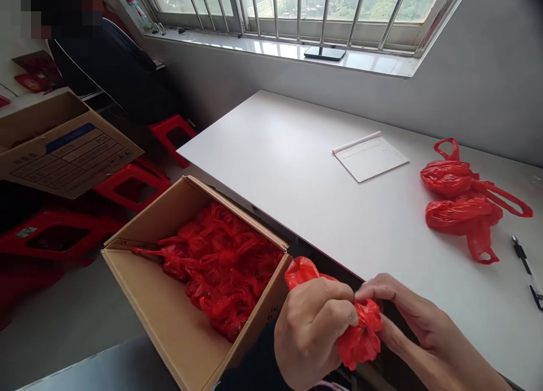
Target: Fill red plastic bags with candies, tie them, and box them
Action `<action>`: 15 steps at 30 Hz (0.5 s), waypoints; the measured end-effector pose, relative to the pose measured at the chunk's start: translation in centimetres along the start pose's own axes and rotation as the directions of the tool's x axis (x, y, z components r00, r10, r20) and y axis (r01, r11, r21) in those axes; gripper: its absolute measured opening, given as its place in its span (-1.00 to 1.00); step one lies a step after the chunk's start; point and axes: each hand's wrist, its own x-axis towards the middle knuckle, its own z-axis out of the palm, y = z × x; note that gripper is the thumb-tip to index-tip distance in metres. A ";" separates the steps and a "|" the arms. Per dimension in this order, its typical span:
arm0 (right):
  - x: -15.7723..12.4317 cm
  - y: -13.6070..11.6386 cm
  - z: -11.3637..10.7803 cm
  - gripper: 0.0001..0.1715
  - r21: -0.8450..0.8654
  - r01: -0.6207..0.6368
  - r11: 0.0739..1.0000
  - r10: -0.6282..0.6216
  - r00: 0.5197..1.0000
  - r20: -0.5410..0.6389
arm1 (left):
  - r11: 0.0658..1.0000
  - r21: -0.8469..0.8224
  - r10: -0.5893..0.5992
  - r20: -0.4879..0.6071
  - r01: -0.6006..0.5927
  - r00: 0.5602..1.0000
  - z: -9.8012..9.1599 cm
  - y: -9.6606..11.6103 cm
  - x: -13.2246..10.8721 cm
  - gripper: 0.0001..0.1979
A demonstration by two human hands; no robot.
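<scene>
A crumpled red plastic bag (360, 337) is gathered between my hands, just off the near edge of the white table. My left hand (316, 329) is closed in a fist around it, and part of the bag bulges out above the knuckles. From the other side, my right hand (409, 317) pinches the bag with thumb and fingers. Left of my hands stands an open cardboard box (169, 323) with many knotted red plastic bags (229, 255) in it. What the held bag contains, if anything, is hidden.
On the white table (271, 153) lie more red bags (462, 204), a notepad (369, 156) and a pen (526, 266). A second carton (76, 153) and red stools (136, 181) are at left, where a person in dark clothes (110, 68) sits. A barred window (297, 12) is behind.
</scene>
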 end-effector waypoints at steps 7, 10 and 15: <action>-0.9 0.7 0.2 -0.89 -0.181 0.032 0.983 -0.068 0.978 -0.196 | 0.977 0.107 0.176 0.070 -0.183 0.982 -2.0 -0.6 0.6 -0.90; -1.2 1.6 -0.1 -0.84 -0.118 -0.033 0.992 0.004 0.972 -0.235 | 0.971 0.158 0.177 0.032 -0.180 0.984 -3.0 -1.1 -0.5 -0.84; -1.3 3.7 -1.4 -0.77 0.064 -0.149 0.987 0.162 0.934 -0.318 | 0.899 0.227 -0.359 -0.107 0.375 0.927 -5.5 -3.6 -4.7 -0.86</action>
